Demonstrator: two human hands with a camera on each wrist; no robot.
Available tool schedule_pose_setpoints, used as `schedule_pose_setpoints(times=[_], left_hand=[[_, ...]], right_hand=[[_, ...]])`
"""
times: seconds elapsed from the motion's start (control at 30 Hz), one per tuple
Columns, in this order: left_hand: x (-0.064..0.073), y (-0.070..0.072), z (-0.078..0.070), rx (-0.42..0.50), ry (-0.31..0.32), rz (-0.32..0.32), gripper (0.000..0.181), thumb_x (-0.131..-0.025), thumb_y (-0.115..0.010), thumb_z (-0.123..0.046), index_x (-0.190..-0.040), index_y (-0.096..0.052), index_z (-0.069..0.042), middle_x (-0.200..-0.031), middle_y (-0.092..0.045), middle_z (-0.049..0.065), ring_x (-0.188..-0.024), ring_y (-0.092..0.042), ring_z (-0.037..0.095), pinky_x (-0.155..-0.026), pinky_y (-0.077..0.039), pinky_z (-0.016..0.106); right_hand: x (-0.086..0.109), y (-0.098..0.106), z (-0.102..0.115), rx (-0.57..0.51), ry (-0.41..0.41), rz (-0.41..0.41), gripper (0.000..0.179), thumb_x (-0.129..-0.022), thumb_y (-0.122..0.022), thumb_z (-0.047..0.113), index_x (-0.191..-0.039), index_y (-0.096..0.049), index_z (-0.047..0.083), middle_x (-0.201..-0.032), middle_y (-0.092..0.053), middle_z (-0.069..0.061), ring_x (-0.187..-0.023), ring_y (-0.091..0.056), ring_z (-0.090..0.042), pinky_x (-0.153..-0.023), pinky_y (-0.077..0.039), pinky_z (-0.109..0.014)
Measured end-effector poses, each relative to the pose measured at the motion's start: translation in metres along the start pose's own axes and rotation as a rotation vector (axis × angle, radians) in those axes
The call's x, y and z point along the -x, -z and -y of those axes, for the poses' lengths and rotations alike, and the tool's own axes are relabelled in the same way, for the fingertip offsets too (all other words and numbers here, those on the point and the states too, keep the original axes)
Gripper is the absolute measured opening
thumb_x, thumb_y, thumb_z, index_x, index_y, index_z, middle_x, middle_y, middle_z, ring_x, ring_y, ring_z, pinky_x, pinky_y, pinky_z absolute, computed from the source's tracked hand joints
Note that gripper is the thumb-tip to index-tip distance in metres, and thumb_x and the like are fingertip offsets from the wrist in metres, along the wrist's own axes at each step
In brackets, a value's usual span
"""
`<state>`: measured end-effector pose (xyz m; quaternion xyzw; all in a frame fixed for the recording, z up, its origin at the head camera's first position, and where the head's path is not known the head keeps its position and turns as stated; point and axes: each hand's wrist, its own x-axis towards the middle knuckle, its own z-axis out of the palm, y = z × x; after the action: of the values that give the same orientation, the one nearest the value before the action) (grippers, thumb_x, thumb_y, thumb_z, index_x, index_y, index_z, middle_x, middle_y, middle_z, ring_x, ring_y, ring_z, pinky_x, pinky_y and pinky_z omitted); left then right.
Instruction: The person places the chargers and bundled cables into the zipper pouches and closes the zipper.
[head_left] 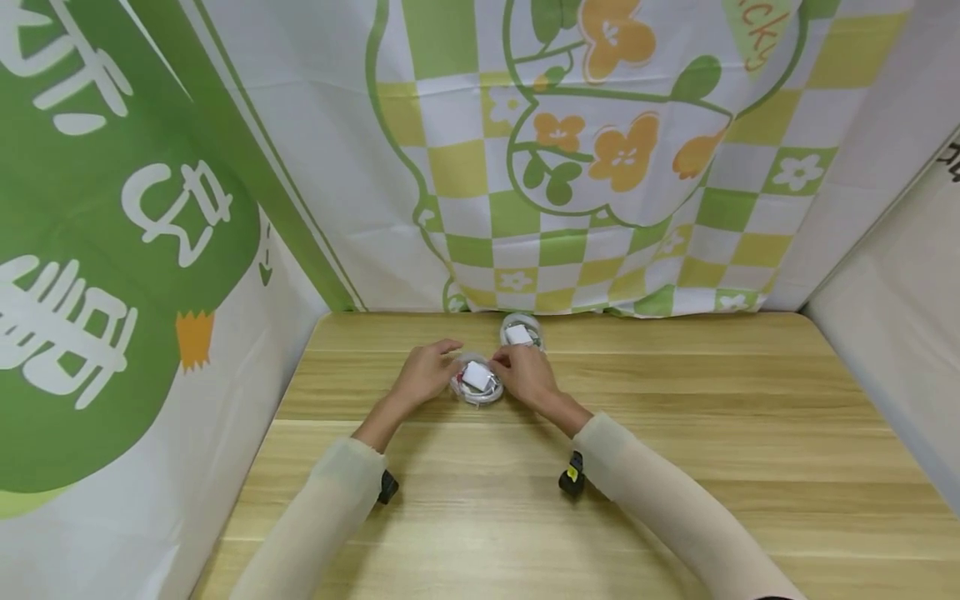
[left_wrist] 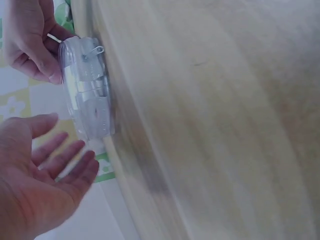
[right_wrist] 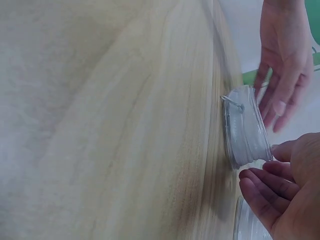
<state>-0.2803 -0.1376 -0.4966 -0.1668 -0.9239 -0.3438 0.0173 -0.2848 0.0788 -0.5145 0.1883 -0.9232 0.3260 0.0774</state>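
A round clear pouch (head_left: pixel 477 379) holds a coiled white cable and a white block like a charger; a small metal pull (left_wrist: pixel 94 51) shows on its side. My right hand (head_left: pixel 529 377) pinches the pouch's right edge between thumb and fingers. On the other side, my left hand (head_left: pixel 424 373) is apart from the pouch, its fingers loosely spread in the left wrist view. A second similar pouch (head_left: pixel 519 328) lies behind the right hand, near the table's back edge, and is partly hidden by that hand.
The wood-grain table (head_left: pixel 480 508) ends at a hanging printed cloth (head_left: pixel 592 250) just behind the second pouch. White and green cloth (head_left: pixel 127 275) hangs along the left side. Another pale cloth wall (head_left: pixel 907 308) stands to the right.
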Motion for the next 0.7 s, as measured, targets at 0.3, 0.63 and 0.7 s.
schedule_pose_setpoints(times=[0.3, 0.63, 0.7], left_hand=[[-0.009, 0.000, -0.007, -0.002, -0.143, 0.088, 0.034, -0.104, -0.066, -0.012, -0.136, -0.069, 0.000, -0.136, -0.070, 0.019, -0.092, -0.072, 0.026, -0.105, -0.055, 0.048], [-0.012, -0.008, -0.003, -0.021, -0.166, 0.155, 0.031, -0.100, -0.069, -0.006, -0.130, -0.072, 0.003, -0.141, -0.065, 0.025, -0.131, -0.063, 0.041, -0.114, -0.049, 0.054], [-0.012, -0.009, -0.004, -0.025, -0.158, 0.142, 0.031, -0.099, -0.071, -0.006, -0.130, -0.072, 0.003, -0.137, -0.068, 0.022, -0.129, -0.065, 0.040, -0.113, -0.051, 0.053]], right_hand=[[0.016, 0.007, 0.005, -0.011, -0.003, 0.001, 0.018, -0.094, -0.079, 0.017, -0.100, -0.081, -0.001, -0.091, -0.081, -0.010, -0.087, -0.079, -0.025, -0.082, -0.064, -0.044], [0.023, 0.007, 0.007, -0.048, -0.024, 0.018, 0.013, -0.095, -0.077, 0.011, -0.099, -0.081, -0.001, -0.089, -0.081, -0.011, -0.084, -0.079, -0.023, -0.078, -0.065, -0.042], [0.022, 0.007, 0.005, -0.036, -0.018, 0.005, 0.012, -0.094, -0.077, 0.010, -0.098, -0.082, -0.001, -0.088, -0.081, -0.009, -0.083, -0.079, -0.022, -0.078, -0.064, -0.042]])
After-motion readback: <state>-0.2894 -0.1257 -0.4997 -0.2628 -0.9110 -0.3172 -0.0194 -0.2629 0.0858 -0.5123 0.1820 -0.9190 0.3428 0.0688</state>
